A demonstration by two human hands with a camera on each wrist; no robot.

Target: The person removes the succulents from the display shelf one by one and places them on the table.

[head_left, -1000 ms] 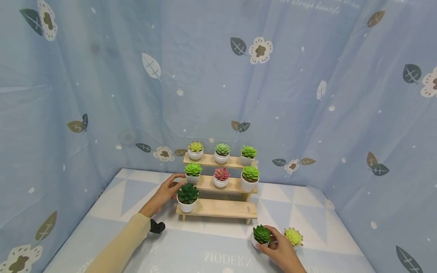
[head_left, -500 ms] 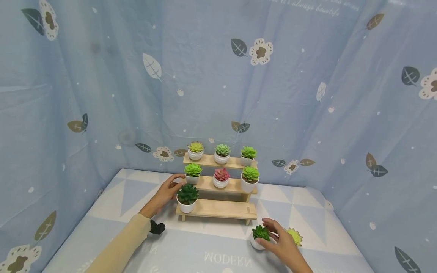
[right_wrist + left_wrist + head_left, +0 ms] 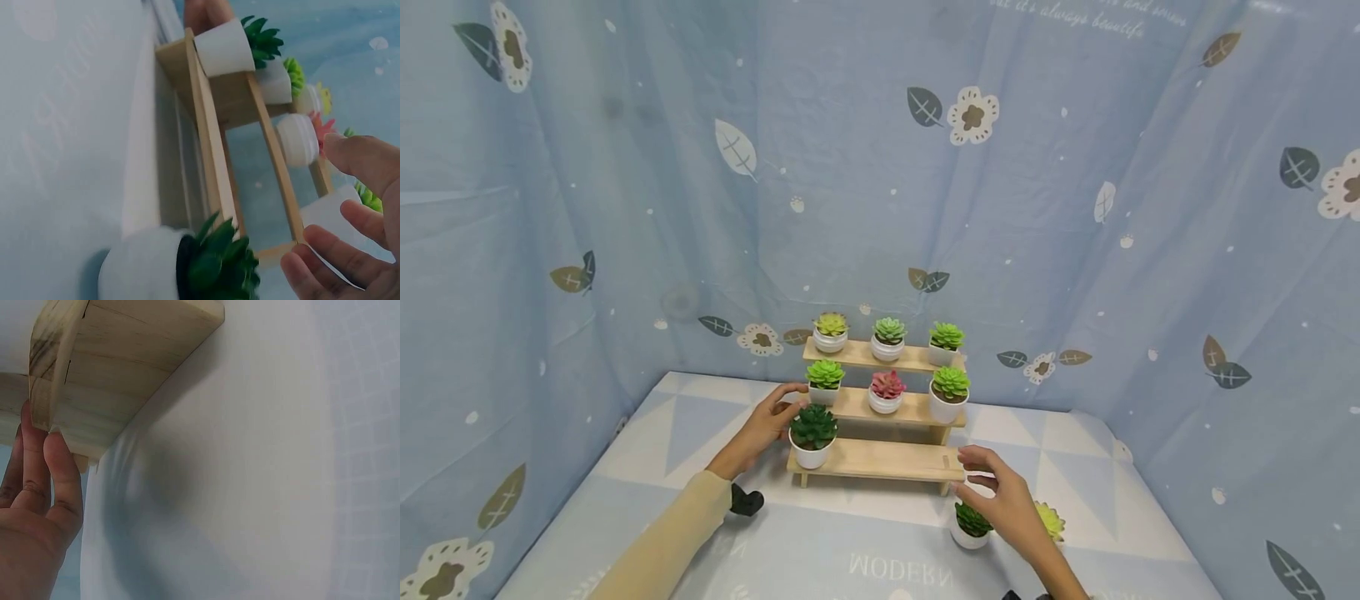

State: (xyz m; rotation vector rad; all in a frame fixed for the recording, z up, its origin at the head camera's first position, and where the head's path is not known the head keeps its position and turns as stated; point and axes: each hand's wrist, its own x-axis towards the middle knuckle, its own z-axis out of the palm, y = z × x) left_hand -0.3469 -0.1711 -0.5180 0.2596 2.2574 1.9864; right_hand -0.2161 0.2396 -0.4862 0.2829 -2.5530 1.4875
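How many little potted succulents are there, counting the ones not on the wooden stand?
9. Top shelf: three. Middle shelf: three. Bottom shelf: one. On the table by the right hand: two.

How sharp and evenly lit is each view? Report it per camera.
Head view: soft even light, sharp on the wooden stand. Left wrist view: very close, stand edge curved by distortion, dark shadow beneath. Right wrist view: tilted, near dark green pot and right hand blurred.
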